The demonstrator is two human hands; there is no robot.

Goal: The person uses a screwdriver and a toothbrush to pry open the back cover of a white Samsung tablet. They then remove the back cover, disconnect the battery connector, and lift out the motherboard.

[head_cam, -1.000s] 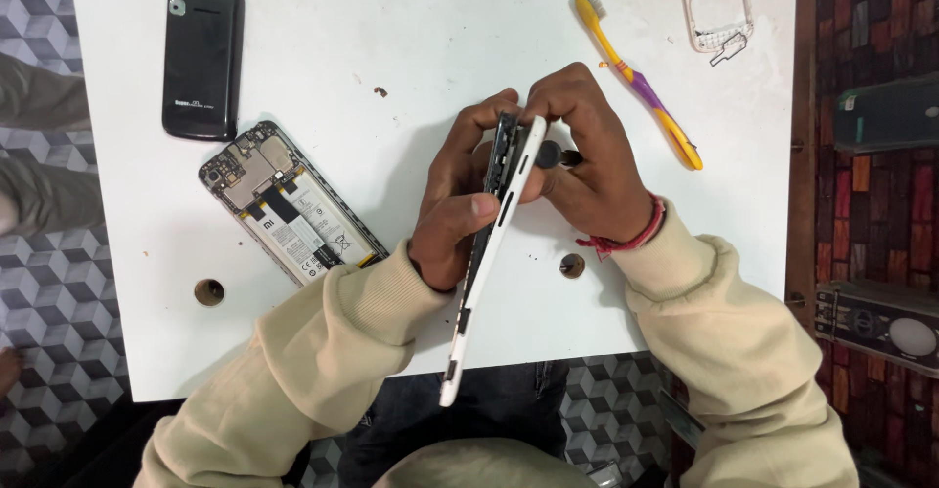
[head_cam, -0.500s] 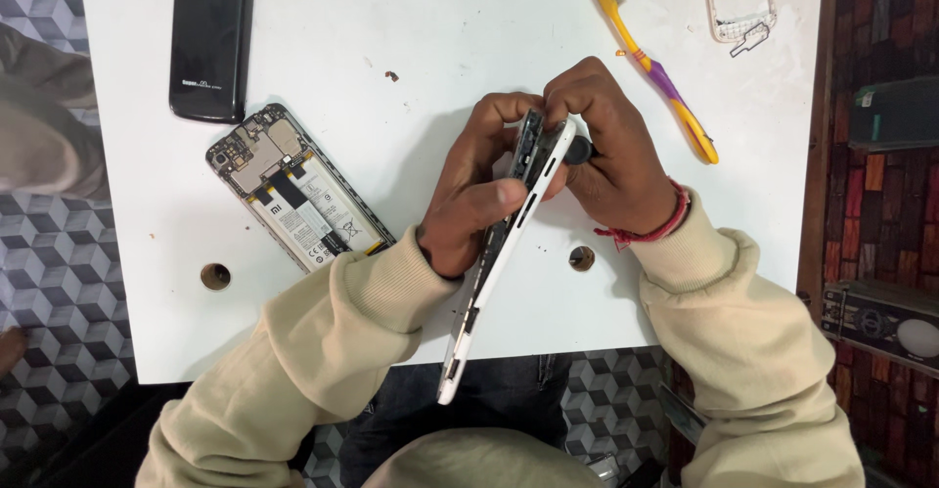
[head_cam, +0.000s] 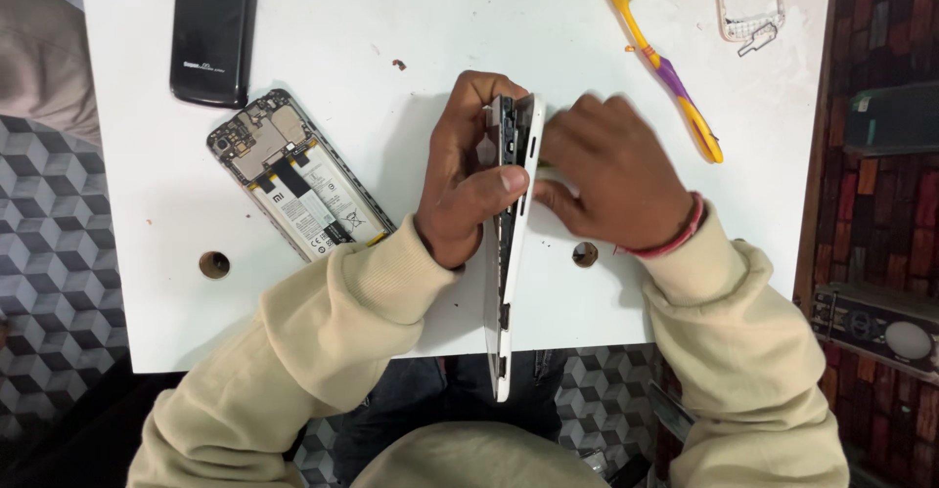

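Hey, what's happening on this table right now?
A person in a beige sweatshirt holds a white phone shell on its edge over a white table. The left hand grips it from the left, thumb across the edge, while the right hand presses against its right side. Left of the hands lies an opened phone with its insides showing, and above that a black phone. A yellow and purple toothbrush lies to the upper right.

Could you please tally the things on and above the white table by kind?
Phones or phone parts: 4 (white phone frame held on edge, opened phone, black phone, pale frame)
Toothbrush: 1
Total: 5
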